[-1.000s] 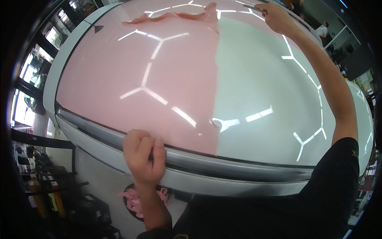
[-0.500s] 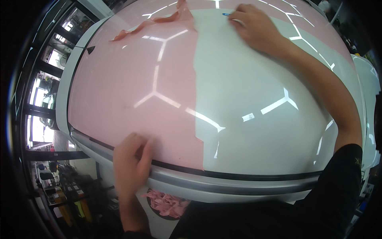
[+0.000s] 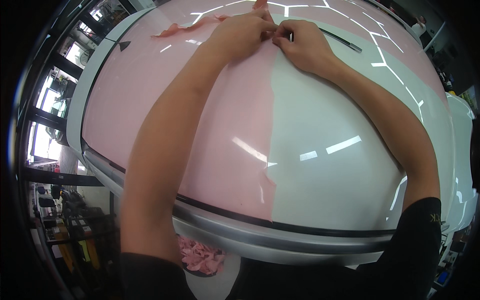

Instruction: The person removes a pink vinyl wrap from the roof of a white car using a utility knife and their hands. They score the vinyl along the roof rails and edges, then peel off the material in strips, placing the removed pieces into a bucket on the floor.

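Pink film [image 3: 230, 135] covers the left part of a white car roof [image 3: 330, 200]. Its cut edge runs down the middle, and a ragged, curled strip lies at the far end. My left hand [image 3: 242, 37] reaches across to this far edge, fingers closed at the film. Touching it from the right is my right hand [image 3: 305, 47], with thumb and fingers pinched together at the same edge. A slim black-and-silver pen-like tool [image 3: 345, 41] sticks out behind the right hand; whether it is held or lies on the roof I cannot tell.
A silver roof rail [image 3: 285, 245] runs along the near side, with a black trim strip beside it. Below stands a round container heaped with pink film scraps [image 3: 202, 257]. A small black fin [image 3: 124, 46] sits at the left. Another person [image 3: 419, 26] is at the far right.
My left hand has moved from the near rail up to the far film edge. My right hand has shifted slightly left and nearer, meeting it. The slim tool now shows behind the right hand.
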Motion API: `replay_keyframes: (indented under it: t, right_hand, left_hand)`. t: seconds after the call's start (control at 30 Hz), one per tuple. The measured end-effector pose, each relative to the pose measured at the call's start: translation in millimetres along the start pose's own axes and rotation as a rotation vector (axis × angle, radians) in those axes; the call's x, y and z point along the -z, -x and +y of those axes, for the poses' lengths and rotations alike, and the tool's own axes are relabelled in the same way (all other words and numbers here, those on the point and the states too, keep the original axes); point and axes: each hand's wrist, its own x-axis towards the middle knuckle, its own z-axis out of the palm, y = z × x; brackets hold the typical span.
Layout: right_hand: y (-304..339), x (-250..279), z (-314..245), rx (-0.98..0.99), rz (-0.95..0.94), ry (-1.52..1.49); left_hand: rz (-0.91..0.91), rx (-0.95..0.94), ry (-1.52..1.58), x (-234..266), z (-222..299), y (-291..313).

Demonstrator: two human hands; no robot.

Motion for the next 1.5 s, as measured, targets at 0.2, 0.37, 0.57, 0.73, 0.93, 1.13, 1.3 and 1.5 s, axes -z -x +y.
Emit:
replay_keyframes:
  t: [0.2,0.37,0.57,0.73,0.93,1.13,1.3,1.5]
  right_hand:
    - [9.3,0.7,-10.2,0.105,0.040,-0.049]
    - [7.3,7.9,-0.7,0.028,0.000,-0.203]
    - [12.8,12.0,-4.1,-0.015,-0.040,-0.214]
    - [19.5,11.1,6.6,0.046,0.015,-0.231]
    - [6.4,4.1,9.4,-0.012,0.047,-0.207]
    - [16.6,12.7,12.0,-0.013,0.075,-0.114]
    - [13.9,6.1,7.7,0.031,0.062,-0.186]
    - [42.8,3.9,24.3,0.000,0.130,-0.258]
  left_hand:
    - [0.186,-0.122,0.133,-13.3,-29.6,0.5]
    - [0.211,-0.189,0.055,-9.9,-28.2,9.1]
    - [0.199,-0.229,0.027,-8.3,-31.3,17.7]
    - [0.346,0.242,0.210,52.1,-57.4,41.1]
    - [0.265,0.088,0.056,79.0,-33.1,77.5]
    - [-0.176,-0.341,-0.060,-4.8,-17.7,5.9]
    - [-0.106,-0.307,-0.180,-1.7,-9.1,6.2]
    - [-0.162,-0.391,0.134,-17.4,-6.4,8.7]
